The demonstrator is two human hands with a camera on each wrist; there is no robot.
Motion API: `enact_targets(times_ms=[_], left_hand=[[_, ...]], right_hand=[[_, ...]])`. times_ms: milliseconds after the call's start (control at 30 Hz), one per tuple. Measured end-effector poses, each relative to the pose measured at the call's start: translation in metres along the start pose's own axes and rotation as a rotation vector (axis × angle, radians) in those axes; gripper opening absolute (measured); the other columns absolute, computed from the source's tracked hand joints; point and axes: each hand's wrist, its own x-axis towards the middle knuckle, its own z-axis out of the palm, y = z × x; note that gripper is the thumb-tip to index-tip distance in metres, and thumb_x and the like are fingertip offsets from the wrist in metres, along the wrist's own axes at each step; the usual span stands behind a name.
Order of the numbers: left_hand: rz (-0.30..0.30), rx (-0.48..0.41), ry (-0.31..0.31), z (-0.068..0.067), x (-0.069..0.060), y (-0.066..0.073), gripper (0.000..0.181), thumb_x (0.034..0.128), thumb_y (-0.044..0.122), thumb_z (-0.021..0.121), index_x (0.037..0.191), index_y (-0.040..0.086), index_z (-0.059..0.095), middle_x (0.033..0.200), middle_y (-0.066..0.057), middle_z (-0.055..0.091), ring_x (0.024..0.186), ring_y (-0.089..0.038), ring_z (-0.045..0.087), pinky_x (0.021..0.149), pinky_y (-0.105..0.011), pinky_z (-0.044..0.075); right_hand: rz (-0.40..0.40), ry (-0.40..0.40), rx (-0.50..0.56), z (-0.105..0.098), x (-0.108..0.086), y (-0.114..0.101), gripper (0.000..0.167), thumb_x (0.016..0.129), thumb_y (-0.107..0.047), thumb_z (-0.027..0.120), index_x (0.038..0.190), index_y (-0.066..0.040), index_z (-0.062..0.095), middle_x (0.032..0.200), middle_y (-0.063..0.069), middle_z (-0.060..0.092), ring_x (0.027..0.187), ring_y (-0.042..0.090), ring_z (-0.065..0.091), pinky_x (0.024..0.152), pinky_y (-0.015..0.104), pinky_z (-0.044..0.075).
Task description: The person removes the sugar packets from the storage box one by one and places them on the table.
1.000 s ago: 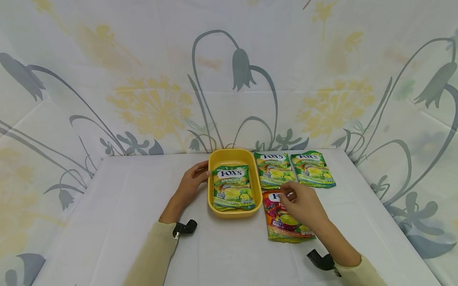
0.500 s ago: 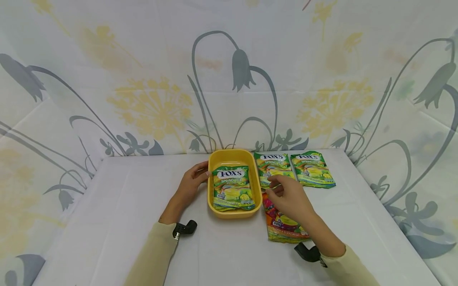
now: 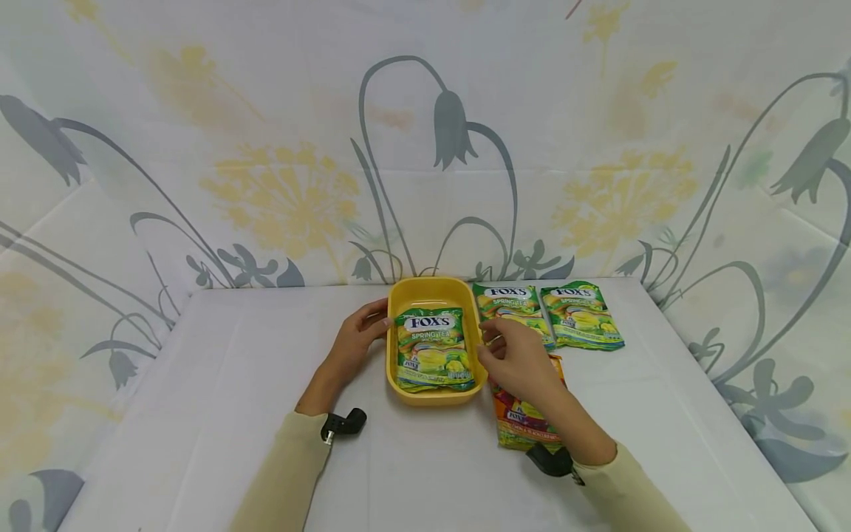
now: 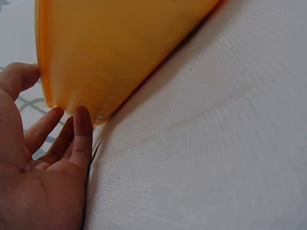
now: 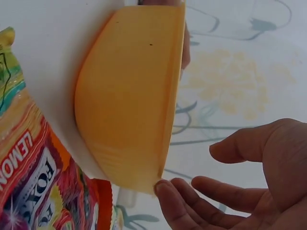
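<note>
A yellow plastic tub (image 3: pixel 437 400) holds a green Fox's Spring Tea candy bag (image 3: pixel 431 347) lying face up. My left hand (image 3: pixel 354 341) is at the tub's left side, its thumb against the rim and loosely bent fingers touching the outer wall, as the left wrist view shows. On the other side, my right hand (image 3: pixel 521 363) is at the tub's right edge with thumb and fingers apart. One fingertip (image 5: pixel 164 186) of it meets or nearly meets the tub's corner. Below that hand lies a red and orange Fox's candy bag (image 3: pixel 521 425), partly covered by the hand and wrist.
Two more green Spring Tea bags lie right of the tub: a nearer bag (image 3: pixel 508 303), partly behind the right hand, and a farther bag (image 3: pixel 583 318). A flower-printed cloth (image 3: pixel 292 199) rises behind the white table (image 3: pixel 219 414). Each wrist wears a black camera mount.
My right hand has moved left from above the red bag to the tub's right edge, uncovering more of that bag's upper right corner. The left hand and tub have stayed put.
</note>
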Motion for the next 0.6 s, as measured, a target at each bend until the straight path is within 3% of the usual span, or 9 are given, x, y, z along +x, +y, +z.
enact_targets(times_ms=[267, 400, 533, 600], left_hand=[[0.005, -0.010, 0.003, 0.000, 0.000, 0.001, 0.054, 0.1076, 0.026, 0.065, 0.156, 0.009, 0.050, 0.157, -0.009, 0.053, 0.144, -0.026, 0.053, 0.106, -0.028, 0.054], [0.002, -0.011, -0.003, -0.001, 0.000, 0.000, 0.054, 0.1078, 0.026, 0.064, 0.157, 0.008, 0.050, 0.158, -0.010, 0.053, 0.144, -0.027, 0.053, 0.105, -0.026, 0.054], [0.002, -0.007, -0.002, 0.000, 0.000, -0.001, 0.054, 0.1079, 0.026, 0.064, 0.157, 0.009, 0.050, 0.157, -0.010, 0.053, 0.143, -0.027, 0.054, 0.104, -0.024, 0.054], [0.006, -0.008, -0.001, 0.000, 0.000, -0.001, 0.053, 0.1080, 0.026, 0.064, 0.156, 0.009, 0.050, 0.157, -0.010, 0.053, 0.143, -0.027, 0.054, 0.103, -0.024, 0.054]], right_hand=[[-0.029, -0.002, 0.028, 0.004, 0.007, -0.011, 0.038, 0.097, -0.013, 0.074, 0.131, 0.002, 0.069, 0.114, 0.015, 0.072, 0.093, 0.023, 0.070, 0.084, 0.042, 0.063], [0.015, -0.048, 0.058, 0.009, 0.011, -0.017, 0.041, 0.097, -0.013, 0.071, 0.135, 0.003, 0.066, 0.123, 0.019, 0.070, 0.102, 0.028, 0.072, 0.090, 0.044, 0.063], [0.057, -0.108, 0.020, 0.013, 0.017, -0.024, 0.050, 0.097, -0.016, 0.069, 0.141, 0.007, 0.061, 0.133, 0.023, 0.068, 0.113, 0.034, 0.072, 0.095, 0.047, 0.061], [0.061, -0.145, -0.013, 0.015, 0.020, -0.027, 0.047, 0.097, -0.018, 0.069, 0.136, 0.008, 0.062, 0.117, 0.022, 0.071, 0.099, 0.031, 0.072, 0.084, 0.043, 0.063]])
